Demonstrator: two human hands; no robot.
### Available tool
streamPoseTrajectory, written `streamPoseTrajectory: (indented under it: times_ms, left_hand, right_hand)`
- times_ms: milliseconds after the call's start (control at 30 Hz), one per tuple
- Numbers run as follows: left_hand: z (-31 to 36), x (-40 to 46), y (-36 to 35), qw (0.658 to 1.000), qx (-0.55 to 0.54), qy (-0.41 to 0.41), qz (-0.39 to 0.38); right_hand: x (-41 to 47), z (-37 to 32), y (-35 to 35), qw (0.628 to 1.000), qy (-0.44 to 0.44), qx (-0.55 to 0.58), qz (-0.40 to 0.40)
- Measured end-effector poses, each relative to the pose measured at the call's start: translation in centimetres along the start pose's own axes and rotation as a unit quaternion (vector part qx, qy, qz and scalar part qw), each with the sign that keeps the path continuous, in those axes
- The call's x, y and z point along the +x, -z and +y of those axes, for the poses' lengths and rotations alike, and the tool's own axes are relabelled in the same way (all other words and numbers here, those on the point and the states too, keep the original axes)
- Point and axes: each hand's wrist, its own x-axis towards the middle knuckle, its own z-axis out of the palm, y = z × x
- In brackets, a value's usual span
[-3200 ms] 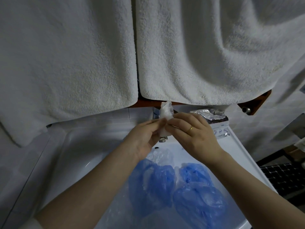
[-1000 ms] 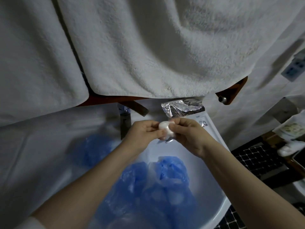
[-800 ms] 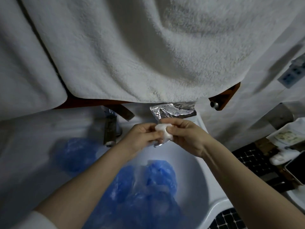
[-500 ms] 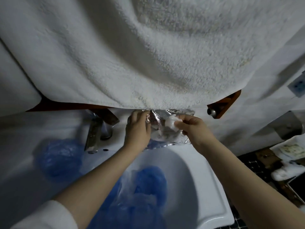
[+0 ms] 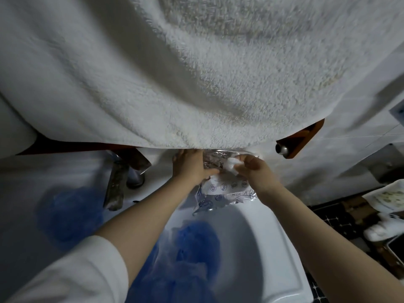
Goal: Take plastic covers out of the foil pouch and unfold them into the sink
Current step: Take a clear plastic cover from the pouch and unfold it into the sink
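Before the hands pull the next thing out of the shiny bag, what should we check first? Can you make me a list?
1. Left hand holding the foil pouch: ok, it grips the top.
2. Right hand gripping the small white bundle: ok, pinched in the fingertips.
3. Bundle unfolded: not ok, it is a tight wad.
4. Room in the sink: ok, bare basin beside the blue covers.
5. More covers left in the pouch: cannot tell, the inside is hidden.
6. White towel out of the way: not ok, it hangs over the pouch's top.

The foil pouch bears round printed symbols and small text, too blurred to read.
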Motion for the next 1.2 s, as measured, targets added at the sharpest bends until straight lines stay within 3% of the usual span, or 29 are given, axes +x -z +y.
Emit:
streamPoseTrajectory:
  times_ms: [167, 267, 367, 433, 567, 700, 833, 967, 1067, 1200]
  left_hand:
    - [-1.0, -1.2, -1.1, 0.996, -0.065, -0.06, 0.017]
    - [-2.1, -2.1, -1.4, 0.984, -0.147, -0.092, 0.026]
    - [-3.1, -3.2, -1.0, 0.975, -0.176, -0.125, 0.059]
    - [-3.3, -4.2, -0.6, 0.967, -0.187, -0.15, 0.085]
    - [-3.7, -6.0, 0.0, 0.95, -0.209, -0.208, 0.102]
    - [-3.7, -6.8, 0.2, 0.956, -0.201, -0.201, 0.077]
    - [-3.2, -7.6, 0.5, 0.952, -0.216, -0.203, 0.081]
    - [-2.3, -8.5, 1.0, 0.935, -0.251, -0.229, 0.101]
    - [-2.1, -8.6, 1.1, 0.928, -0.209, -0.264, 0.158]
    - [-2.5, -8.6, 0.6, 0.932, -0.156, -0.263, 0.195]
  right_hand:
    - [-1.4, 2.3, -0.9, 0.999, -0.041, 0.013, -0.01]
    - [-1.8, 2.0, -0.5, 0.998, -0.038, -0.042, 0.016]
    - [-1.9, 0.6, 0.4, 0.966, 0.072, -0.232, 0.086]
    - [-2.1, -0.8, 0.9, 0.948, 0.15, -0.266, 0.095]
    - [-2.5, -1.2, 0.4, 0.948, 0.149, -0.281, 0.023]
    - [-3.0, -0.3, -1.0, 0.939, 0.152, -0.308, -0.021]
    - [-3.3, -0.6, -2.3, 0.957, 0.145, -0.242, -0.071]
    - [-2.8, -1.1, -2.8, 0.912, 0.201, -0.346, -0.092]
    - [-3.0, -1.9, -2.7, 0.916, 0.138, -0.313, -0.21]
    - [-3.0, -2.1, -2.0, 0.875, 0.033, -0.359, -0.323]
